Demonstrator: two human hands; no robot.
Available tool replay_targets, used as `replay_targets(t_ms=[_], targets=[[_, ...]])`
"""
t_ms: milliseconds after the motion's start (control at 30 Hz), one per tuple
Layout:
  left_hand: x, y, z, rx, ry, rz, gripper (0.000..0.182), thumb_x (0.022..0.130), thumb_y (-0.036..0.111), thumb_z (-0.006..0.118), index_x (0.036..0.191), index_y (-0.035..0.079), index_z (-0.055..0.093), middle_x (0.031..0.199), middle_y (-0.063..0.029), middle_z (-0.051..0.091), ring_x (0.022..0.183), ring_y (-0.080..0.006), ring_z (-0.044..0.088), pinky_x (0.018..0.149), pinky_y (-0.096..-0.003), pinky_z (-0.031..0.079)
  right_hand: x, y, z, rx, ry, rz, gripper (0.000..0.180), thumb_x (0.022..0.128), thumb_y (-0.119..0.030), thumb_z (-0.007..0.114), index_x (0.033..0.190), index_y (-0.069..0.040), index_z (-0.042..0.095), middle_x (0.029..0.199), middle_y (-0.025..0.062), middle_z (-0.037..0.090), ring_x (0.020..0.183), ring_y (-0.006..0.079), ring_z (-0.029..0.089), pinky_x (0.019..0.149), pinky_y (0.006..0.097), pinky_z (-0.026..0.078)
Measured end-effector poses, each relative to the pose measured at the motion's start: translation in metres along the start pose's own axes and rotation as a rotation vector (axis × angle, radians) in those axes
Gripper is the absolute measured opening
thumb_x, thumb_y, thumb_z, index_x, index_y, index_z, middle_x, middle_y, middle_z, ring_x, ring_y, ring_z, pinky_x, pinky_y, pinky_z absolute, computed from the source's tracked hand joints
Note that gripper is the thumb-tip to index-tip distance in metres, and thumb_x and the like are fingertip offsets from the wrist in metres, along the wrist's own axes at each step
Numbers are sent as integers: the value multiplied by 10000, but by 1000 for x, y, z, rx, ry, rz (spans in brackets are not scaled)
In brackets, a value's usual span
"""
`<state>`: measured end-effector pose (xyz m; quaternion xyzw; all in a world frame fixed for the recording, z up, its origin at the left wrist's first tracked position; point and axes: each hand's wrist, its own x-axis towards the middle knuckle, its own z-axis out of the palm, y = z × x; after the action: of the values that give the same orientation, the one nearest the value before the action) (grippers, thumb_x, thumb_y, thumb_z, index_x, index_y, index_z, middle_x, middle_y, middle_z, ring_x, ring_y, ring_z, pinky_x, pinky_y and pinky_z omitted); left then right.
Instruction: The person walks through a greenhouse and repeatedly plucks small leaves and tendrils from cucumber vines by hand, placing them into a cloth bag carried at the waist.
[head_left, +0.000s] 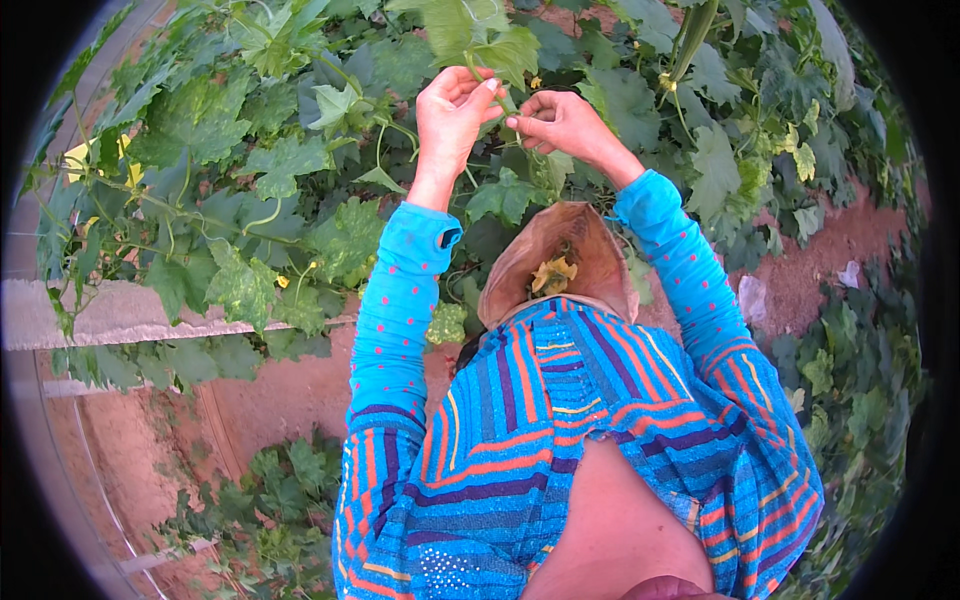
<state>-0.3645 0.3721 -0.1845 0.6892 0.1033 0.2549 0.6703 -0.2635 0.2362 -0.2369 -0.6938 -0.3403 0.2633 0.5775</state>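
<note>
Both hands are raised at the top centre among the leaves of a climbing vine. My left hand (457, 112) pinches a green vine stem (504, 99) between thumb and fingers, just under a broad pale-green leaf (510, 56). On the right, my right hand (551, 124) has its thumb and forefinger closed at the lower part of that stem; whether it grips the stem or a thin tendril there cannot be told. Below the hands, a brown pouch (502, 289) hangs open at my waist, with a wilted yellow flower (553, 275) and bits of greenery inside.
Dense vine foliage (285, 165) spreads around both hands. A long ridged green fruit (695, 37) hangs at the upper right. Yellow card (79, 159) shows at the left, near a pale concrete ledge (127, 307). Reddish soil and more plants lie below and to the right.
</note>
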Motion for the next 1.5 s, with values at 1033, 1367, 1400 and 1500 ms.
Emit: replay_targets(t_ms=[1033,1367,1400,1500], targets=[[-23,-29,-5,728,-53,95,238,884,179,622,900,-58,643,830,-96,664,675,-121,637,607,-268,520,-10,43,30,-170,250,-192,238,804,-235,683,977,-71,688,829,112,684,668,218,631,630,356,502],[2,-1,-23,805,-171,-196,230,861,220,618,837,-9,638,689,-17,606,560,-92,506,521,-241,428,-9,38,24,-450,336,-373,149,796,-190,675,901,-84,683,843,102,676,728,272,649,643,352,512],[5,3,-29,665,-133,-163,233,861,228,626,854,-4,637,724,-20,618,599,-99,530,541,-246,442,-4,39,18,-378,265,-305,137,798,-184,673,901,-95,688,845,91,685,740,254,655,653,340,516],[3,-13,-38,490,-61,-139,220,886,208,610,940,-5,611,856,-51,649,750,-116,595,624,-256,490,13,46,-1,-281,96,-169,186,826,-234,687,908,-67,695,813,49,701,732,137,649,665,300,505]])
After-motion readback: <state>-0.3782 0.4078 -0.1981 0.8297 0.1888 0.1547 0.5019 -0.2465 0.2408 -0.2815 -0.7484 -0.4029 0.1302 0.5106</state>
